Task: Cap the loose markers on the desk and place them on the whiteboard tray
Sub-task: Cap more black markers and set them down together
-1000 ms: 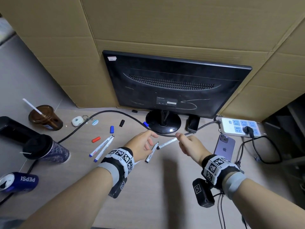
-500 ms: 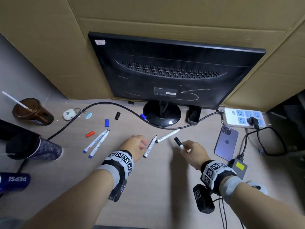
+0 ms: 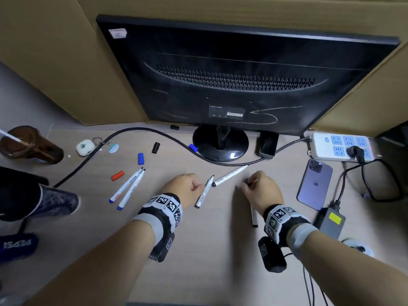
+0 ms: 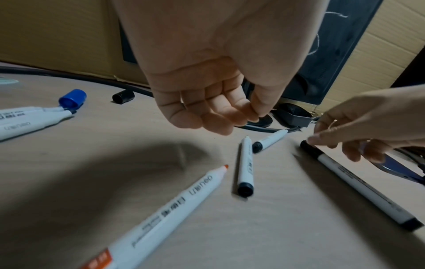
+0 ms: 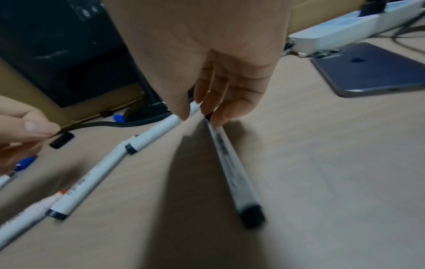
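Observation:
My right hand (image 3: pixel 250 184) pinches the capped end of a black marker (image 5: pixel 232 169) whose body slants down to the desk toward me, blurred. My left hand (image 3: pixel 194 186) hovers with loosely curled fingers and holds nothing, just left of an uncapped black marker (image 3: pixel 204 192). Another white marker (image 3: pixel 229 175) lies beyond it. An uncapped red marker (image 4: pixel 184 196) lies under my left wrist. Two uncapped blue markers (image 3: pixel 128 188) lie at the left, near a blue cap (image 3: pixel 140 158), a red cap (image 3: pixel 117 176) and a black cap (image 3: pixel 155 147). No whiteboard tray is in view.
A monitor (image 3: pixel 242 80) on a round base (image 3: pixel 220 143) stands ahead, with a black cable (image 3: pixel 141 130) across the desk and a second blue cap (image 3: pixel 193 148). A phone (image 3: pixel 314 184) and power strip (image 3: pixel 341 146) lie right. Cups (image 3: pixel 55 202) and a can (image 3: pixel 17 244) stand left.
My right hand drew back toward me and swung the capped marker down so its body points at me. My left hand curled its fingers. The head view moved closer to the desk.

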